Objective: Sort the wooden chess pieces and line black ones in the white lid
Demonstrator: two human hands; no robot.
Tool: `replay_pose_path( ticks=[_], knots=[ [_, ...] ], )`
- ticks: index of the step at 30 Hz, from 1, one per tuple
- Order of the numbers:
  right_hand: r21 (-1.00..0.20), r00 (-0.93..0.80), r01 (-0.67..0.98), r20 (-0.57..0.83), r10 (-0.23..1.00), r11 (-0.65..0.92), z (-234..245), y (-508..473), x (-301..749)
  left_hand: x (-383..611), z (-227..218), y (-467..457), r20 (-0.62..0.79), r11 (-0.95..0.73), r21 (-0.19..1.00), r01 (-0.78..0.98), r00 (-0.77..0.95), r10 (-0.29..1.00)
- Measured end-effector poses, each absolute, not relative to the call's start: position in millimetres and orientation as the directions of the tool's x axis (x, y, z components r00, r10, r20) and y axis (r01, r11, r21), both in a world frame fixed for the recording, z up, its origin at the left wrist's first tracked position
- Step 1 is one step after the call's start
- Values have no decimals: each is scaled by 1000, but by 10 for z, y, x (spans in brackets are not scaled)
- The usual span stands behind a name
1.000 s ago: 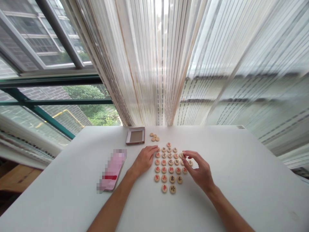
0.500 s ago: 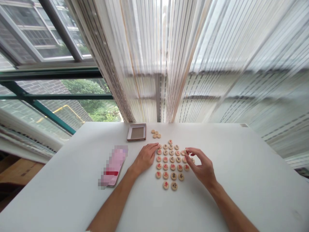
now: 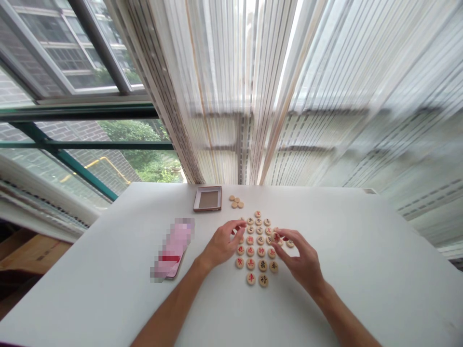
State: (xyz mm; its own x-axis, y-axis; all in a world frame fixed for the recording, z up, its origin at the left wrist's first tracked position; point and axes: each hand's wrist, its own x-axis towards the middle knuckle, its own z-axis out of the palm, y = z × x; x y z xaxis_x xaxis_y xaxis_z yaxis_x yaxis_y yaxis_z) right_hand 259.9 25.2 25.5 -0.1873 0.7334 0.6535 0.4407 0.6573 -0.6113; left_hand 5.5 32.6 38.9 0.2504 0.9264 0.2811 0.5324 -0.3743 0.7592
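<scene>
Right grip (image 3: 302,253): narrow pinch, a red-character xiangqi piece (image 3: 276,237) held between thumb and fingertips at the right side of the xiangqi formation (image 3: 261,240); the character was in view. Left grip (image 3: 222,243): at the formation's left edge, fingers curled, small gap to the thumb; could not tell whether it held a piece. Its fingertips overlapped the formation's left column and hid part of it.

Formation itself: round wooden discs laid flat in loose rows, red and black characters mixed. A lone red piece (image 3: 258,214) topped the far end; a red disc (image 3: 251,278) and a black general (image 3: 263,280) sat side by side at the near end. A black-character piece (image 3: 290,242) lay on the right flank, close by the right grip.

Beyond the formation's far left corner: four blank-faced discs (image 3: 234,205), clustered. Left of those, farther from the formation, a shallow open box (image 3: 208,209). Well left of the formation, a pink slab (image 3: 175,248), partly pixelated. All rested on a white counter (image 3: 347,250). Behind the formation hung a striped sheer curtain (image 3: 235,72).
</scene>
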Motion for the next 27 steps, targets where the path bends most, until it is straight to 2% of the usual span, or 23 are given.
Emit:
replay_pose_path(
  ticks=[2, 4, 9, 12, 17, 23, 27],
  knots=[
    [-567, -260, 409, 679, 687, 715, 241, 194, 2533, 174, 509, 193, 108, -226, 914, 337, 335, 936],
    [-534, -323, 376, 690, 647, 757, 218, 150, 2475, 278, 550, 85, 11, -106, 971, 216, 401, 916],
    [-515, -398, 361, 669, 628, 778, 157, 108, 2412, 385, 354, 3, -63, 76, 997, -23, 366, 929],
    [-511, -410, 364, 663, 626, 779, 160, 99, 2410, 381, 246, 1, -49, 91, 990, -111, 336, 941],
    [-537, -417, 343, 648, 638, 770, 219, 78, 2385, 355, 287, -50, 6, 26, 994, -109, 282, 959],
    [-565, -394, 330, 645, 655, 756, 235, 67, 2366, 314, 364, -112, 50, -30, 998, -62, 345, 937],
    [-569, -387, 340, 641, 663, 749, 249, 73, 2375, 321, 311, -118, 61, -46, 997, -54, 327, 943]
  ],
)
